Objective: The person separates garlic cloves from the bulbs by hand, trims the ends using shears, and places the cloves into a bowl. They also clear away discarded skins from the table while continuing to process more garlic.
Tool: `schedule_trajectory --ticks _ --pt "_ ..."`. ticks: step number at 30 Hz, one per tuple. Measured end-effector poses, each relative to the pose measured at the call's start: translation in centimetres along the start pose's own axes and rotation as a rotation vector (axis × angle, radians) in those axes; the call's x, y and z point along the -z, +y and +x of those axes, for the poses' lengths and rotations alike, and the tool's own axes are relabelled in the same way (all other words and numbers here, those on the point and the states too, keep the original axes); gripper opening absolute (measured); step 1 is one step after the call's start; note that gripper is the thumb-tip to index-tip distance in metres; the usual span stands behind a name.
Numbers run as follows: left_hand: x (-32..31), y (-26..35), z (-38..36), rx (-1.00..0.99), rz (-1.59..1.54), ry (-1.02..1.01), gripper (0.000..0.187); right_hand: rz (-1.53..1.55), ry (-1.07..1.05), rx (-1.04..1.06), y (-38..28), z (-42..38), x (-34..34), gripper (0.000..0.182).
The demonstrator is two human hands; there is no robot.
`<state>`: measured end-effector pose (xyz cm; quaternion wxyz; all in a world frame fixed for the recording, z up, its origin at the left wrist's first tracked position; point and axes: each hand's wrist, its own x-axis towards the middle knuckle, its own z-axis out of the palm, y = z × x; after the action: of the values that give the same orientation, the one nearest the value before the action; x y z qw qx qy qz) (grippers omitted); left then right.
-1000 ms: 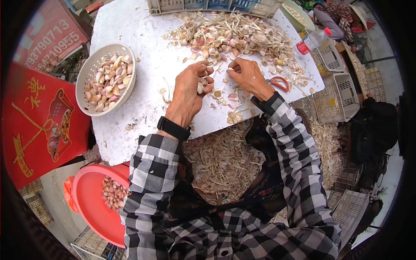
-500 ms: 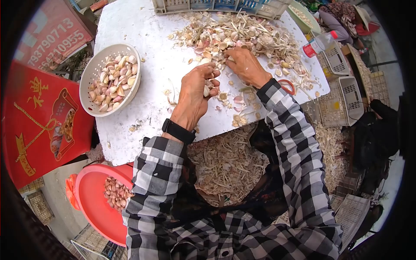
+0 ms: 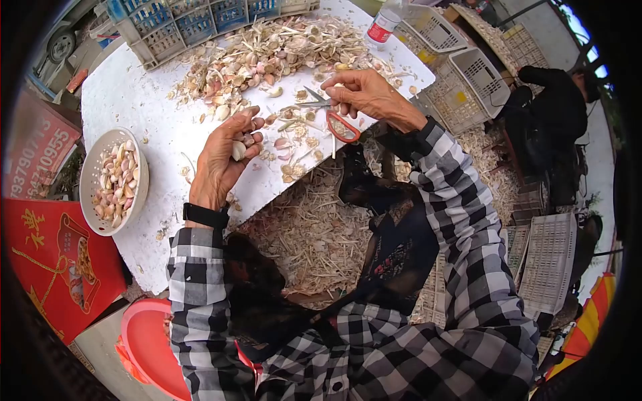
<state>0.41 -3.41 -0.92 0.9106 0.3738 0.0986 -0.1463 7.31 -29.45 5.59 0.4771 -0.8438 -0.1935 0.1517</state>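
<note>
Far left: red box (image 3: 63, 260) beside the white desk (image 3: 134, 90). Colander (image 3: 142, 190) on desk's left side, peeled-looking cloves (image 3: 117, 180) inside. Left hand (image 3: 226, 150): fingers curled partway, palm holding garlic cloves (image 3: 239, 151). Garlic pile (image 3: 267, 57) behind the hands, crate (image 3: 200, 23) behind that. Scissors (image 3: 330, 123) on desk, blades apart, right by right hand (image 3: 374, 97); its fingers bent, thumb near index, can't tell if gripping anything. Bottle (image 3: 383, 27) upright behind it.
</note>
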Motion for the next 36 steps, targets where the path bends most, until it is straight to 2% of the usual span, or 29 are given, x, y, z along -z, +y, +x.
schedule_trajectory --ticks 1,3,4,6,7,8,10,12,13,14,15,17,19,20,21,23,25,28,29,31,32,33,34,35,36 --pt "-0.1 0.1 -0.2 0.010 -0.004 0.009 0.028 -0.075 0.042 -0.145 2.0 -1.3 3.2 0.031" --pt "0.0 0.2 0.0 -0.026 -0.010 0.071 0.029 -0.372 0.264 -0.313 4.7 -6.0 7.7 0.029" --pt "0.1 0.1 0.2 -0.051 -0.017 0.130 0.030 -0.556 0.269 -0.377 7.1 -8.1 10.2 0.028" --pt "0.6 0.2 0.3 -0.072 -0.038 0.177 0.029 -1.033 0.311 -0.272 13.7 -13.7 13.8 0.026" --pt "0.7 0.3 0.3 -0.084 -0.052 0.205 0.028 -1.296 0.315 -0.183 15.1 -15.3 13.9 0.024" --pt "0.5 0.4 0.3 -0.100 -0.045 0.231 0.026 -1.289 0.309 -0.175 14.7 -14.8 13.0 0.024" --pt "0.3 0.4 0.5 -0.098 -0.041 0.243 0.026 -0.685 0.376 -0.198 11.3 -13.1 9.4 0.023" --pt "0.5 0.2 0.4 -0.080 -0.055 0.226 0.024 -0.477 0.283 -0.124 6.1 -9.8 4.6 0.022" --pt "0.5 0.3 0.4 -0.077 -0.052 0.235 0.024 -0.445 0.152 -0.101 3.1 -8.5 2.4 0.021" --pt "0.3 0.4 0.2 -0.096 -0.036 0.244 0.022 -0.256 0.040 -0.120 1.8 -7.3 0.4 0.021" --pt "0.4 0.5 -0.1 -0.110 -0.019 0.254 0.021 -0.279 -0.093 -0.040 0.2 -6.4 -1.1 0.021" --pt "0.5 0.9 -0.3 -0.132 -0.060 0.265 0.022 -0.472 -0.196 0.117 0.4 -4.2 -2.9 0.021" --pt "0.5 1.2 -0.8 -0.150 -0.115 0.266 0.022 -0.370 -0.394 -0.167 1.2 -3.6 -3.9 0.023" --pt "0.5 1.4 -1.0 -0.160 -0.128 0.250 0.022 -0.289 -0.439 -0.240 1.6 -4.1 -4.7 0.021" --pt "0.4 1.5 -1.2 -0.171 -0.146 0.234 0.021 -0.282 -0.452 -0.263 2.7 -4.4 -5.4 0.021" --pt "0.3 1.2 -1.3 -0.219 -0.107 0.187 0.024 -0.743 -0.723 -0.124 6.0 -5.1 -7.1 0.018" --pt "0.2 1.0 -1.7 -0.216 -0.127 0.127 0.026 -0.748 -0.756 -0.009 11.9 -5.7 -9.2 0.015" --pt "0.9 1.1 -1.2 -0.204 -0.108 0.088 0.025 -0.534 -0.738 0.070 26.8 -5.4 -12.9 0.013" --pt "1.1 1.2 -1.2 -0.200 -0.107 0.098 0.025 -0.526 -0.745 0.070 28.3 -6.0 -14.5 0.013" --pt "1.6 1.3 -1.3 -0.188 -0.129 0.006 0.024 -0.700 -0.456 -0.051 30.5 -7.5 -18.2 0.014" --pt "1.7 1.2 -1.3 -0.185 -0.138 -0.007 0.024 -0.691 -0.467 -0.056 33.7 -7.9 -20.4 0.014" --pt "1.4 1.1 -1.4 -0.176 -0.140 0.004 0.024 -0.861 -0.568 -0.176 37.7 -8.3 -22.8 0.022" --pt "0.8 1.2 -1.5 -0.152 -0.172 0.087 0.018 -1.029 -0.670 -0.294 37.7 -8.3 -24.0 0.035" --pt "0.3 1.2 -1.5 -0.125 -0.201 0.172 0.014 -1.017 -0.685 -0.295 37.7 -9.5 -24.1 0.035" --pt "0.3 1.2 -1.5 -0.126 -0.200 0.139 0.014 -0.846 -0.454 -0.295 33.2 -10.9 -23.2 0.029"
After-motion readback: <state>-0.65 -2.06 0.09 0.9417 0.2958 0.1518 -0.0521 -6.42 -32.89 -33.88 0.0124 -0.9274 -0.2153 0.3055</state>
